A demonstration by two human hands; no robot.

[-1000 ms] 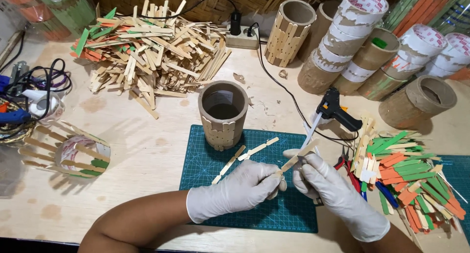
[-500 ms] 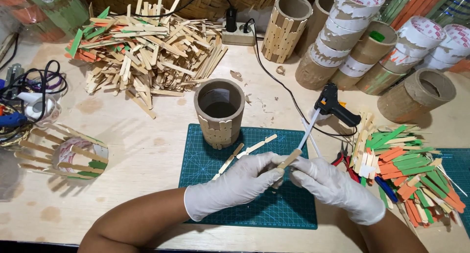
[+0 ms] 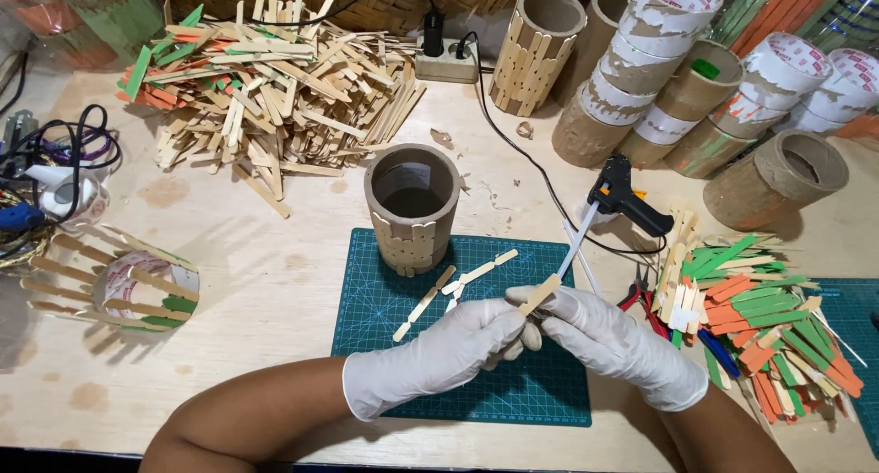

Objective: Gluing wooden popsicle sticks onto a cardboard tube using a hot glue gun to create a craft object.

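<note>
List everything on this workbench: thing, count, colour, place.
Cutting mat: one, dark green, centre.
Cardboard tube: one, brown, partly clad in sticks, on the mat's far edge.
Loose sticks: a few, plain wood, on the mat.
Stick pile: many, mostly plain, far left.
Coloured sticks: many, green and orange, right.
Glue gun: one, black, right of tube.
Power strip: one, cream, far edge.
Tape-core tubes: several, brown, far right.
Left hand, right hand: white gloves, holding one stick.

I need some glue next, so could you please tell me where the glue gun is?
The glue gun lies right of the cardboard tube, just above the coloured sticks.
</note>
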